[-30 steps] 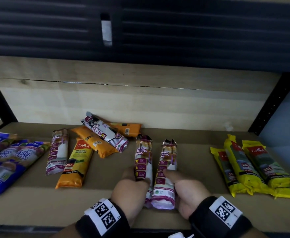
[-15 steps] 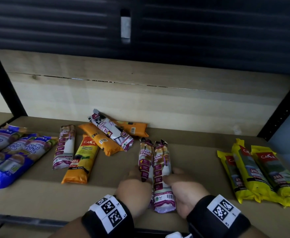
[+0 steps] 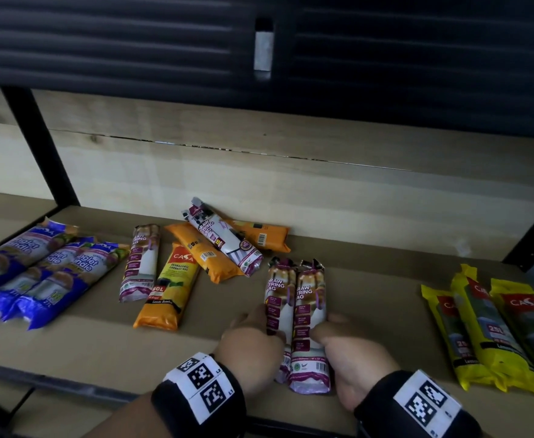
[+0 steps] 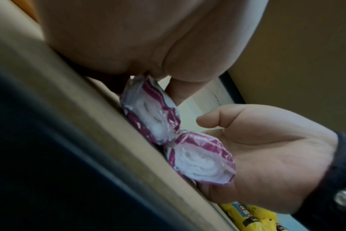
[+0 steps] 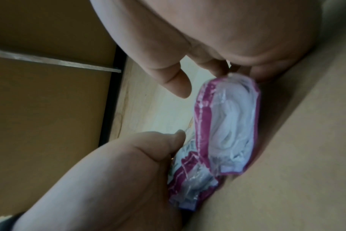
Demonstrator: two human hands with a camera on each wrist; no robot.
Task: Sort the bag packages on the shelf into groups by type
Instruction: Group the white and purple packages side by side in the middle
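Observation:
Two purple-and-white draw string bag packages lie side by side, touching, at the front middle of the wooden shelf. My left hand grips the left package, thumb on top. My right hand cups the right package, thumb across its face. The left wrist view shows both rolled ends with the right hand curled round the nearer one. A third purple package lies further left, and another rests across the orange packages.
Three blue packages lie grouped at the far left. Three orange packages sit mixed with the purple ones left of centre. Yellow packages lie together at the right. A black post stands at the back left.
The two purple packages stood apart at their far ends a second ago. Both hands have pushed them together, so they now lie parallel and touching.

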